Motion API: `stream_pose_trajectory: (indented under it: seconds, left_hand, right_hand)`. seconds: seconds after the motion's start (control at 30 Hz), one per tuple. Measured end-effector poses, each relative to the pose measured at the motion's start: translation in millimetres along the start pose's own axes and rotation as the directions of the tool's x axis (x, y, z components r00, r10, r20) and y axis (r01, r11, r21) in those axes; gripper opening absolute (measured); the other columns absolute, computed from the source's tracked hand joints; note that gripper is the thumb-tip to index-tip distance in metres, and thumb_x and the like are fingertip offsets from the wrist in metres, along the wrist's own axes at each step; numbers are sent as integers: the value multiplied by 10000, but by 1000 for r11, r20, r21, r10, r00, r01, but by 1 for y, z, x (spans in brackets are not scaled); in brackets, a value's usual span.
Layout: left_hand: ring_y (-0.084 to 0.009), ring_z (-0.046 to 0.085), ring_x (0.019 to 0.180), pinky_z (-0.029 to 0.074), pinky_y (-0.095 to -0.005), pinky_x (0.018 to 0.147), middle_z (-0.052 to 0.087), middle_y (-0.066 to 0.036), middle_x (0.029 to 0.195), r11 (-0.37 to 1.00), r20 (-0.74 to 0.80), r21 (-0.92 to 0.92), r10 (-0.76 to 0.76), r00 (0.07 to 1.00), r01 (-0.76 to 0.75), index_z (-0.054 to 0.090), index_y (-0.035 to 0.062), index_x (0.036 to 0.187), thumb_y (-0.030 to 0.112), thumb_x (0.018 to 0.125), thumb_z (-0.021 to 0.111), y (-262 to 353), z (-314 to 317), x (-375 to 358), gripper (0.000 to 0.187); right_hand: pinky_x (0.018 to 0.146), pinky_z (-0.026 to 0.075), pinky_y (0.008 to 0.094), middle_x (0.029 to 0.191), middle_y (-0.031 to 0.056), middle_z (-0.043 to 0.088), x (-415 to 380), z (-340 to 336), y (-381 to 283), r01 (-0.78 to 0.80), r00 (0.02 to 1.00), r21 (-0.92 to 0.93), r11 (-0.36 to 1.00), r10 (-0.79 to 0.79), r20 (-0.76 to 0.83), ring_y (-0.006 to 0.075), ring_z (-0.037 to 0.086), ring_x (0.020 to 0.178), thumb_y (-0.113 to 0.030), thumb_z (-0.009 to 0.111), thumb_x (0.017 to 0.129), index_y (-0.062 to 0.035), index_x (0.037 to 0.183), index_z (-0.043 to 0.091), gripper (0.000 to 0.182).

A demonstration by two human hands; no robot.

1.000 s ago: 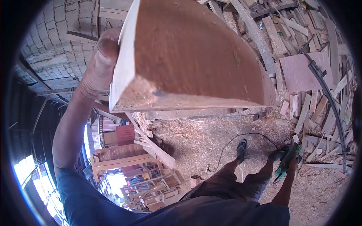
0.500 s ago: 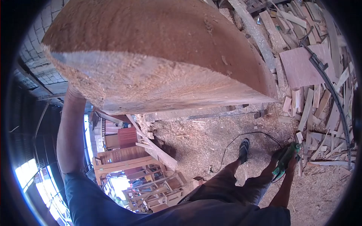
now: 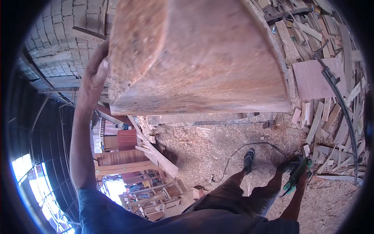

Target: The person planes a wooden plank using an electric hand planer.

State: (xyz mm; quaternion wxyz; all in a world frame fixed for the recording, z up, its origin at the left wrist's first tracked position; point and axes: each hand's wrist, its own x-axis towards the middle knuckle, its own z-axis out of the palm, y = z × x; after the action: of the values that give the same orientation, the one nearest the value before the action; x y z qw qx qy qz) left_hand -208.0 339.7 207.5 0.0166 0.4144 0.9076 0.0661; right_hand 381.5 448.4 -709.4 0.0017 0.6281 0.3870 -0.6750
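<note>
A big, thick wooden block with a curved edge fills the upper middle of the head view, its top cut off by the frame. My left hand grips the block's rough left end, thumb in sight and the other fingers partly hidden. Low at the right, my right hand is closed around a green power tool, held down beside my leg. A black cord runs over the floor towards the tool. The tool's exact kind is hard to make out.
Sawdust and shavings cover the floor. Offcuts and a flat board lie heaped at the right, with a dark curved strip across them. Wooden furniture frames stand at lower left. A block wall rises at upper left.
The wooden block has turned, so its rough end now faces me at the left. My left hand, hidden behind it before, has come into sight. My right hand still holds the power tool low.
</note>
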Motion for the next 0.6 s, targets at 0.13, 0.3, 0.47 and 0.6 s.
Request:
stream_pose_trajectory:
  seconds: [0.13,0.3,0.47,0.6]
  left_hand:
    - [-319,548,1473,394,-439,1243,601,-236,1563,958,-50,140,-244,968,249,520,-31,1596,575,1043,674,-78,-24,-58,835]
    - [-297,639,1346,436,-403,1185,713,-222,1412,848,75,125,-525,848,515,657,-41,1476,553,1094,606,-187,-54,-129,708]
    - [-306,622,1362,393,-387,1219,740,-202,1383,820,-55,194,-539,841,538,721,9,1425,621,1140,444,-290,-73,-182,730]
    - [-342,554,1456,335,-396,1274,727,-179,1438,802,-110,96,-581,807,590,752,31,1395,663,1148,357,-388,-93,-225,785]
  right_hand:
    - [856,596,403,1166,136,737,-41,-6,-64,-13,995,151,988,-2,98,243,718,969,-667,521,1109,-13,1468,603,750]
    - [1031,538,447,1402,190,673,-31,-3,-57,112,975,207,972,-148,167,305,671,1205,-690,509,1103,5,1542,565,823]
    - [909,584,404,1222,121,726,-46,39,-41,228,968,187,955,-243,59,230,700,1025,-640,490,1133,-4,1512,585,746]
    - [1040,539,415,1404,173,666,-44,74,-23,146,971,75,986,-157,179,274,666,1212,-641,495,1127,4,1551,558,773]
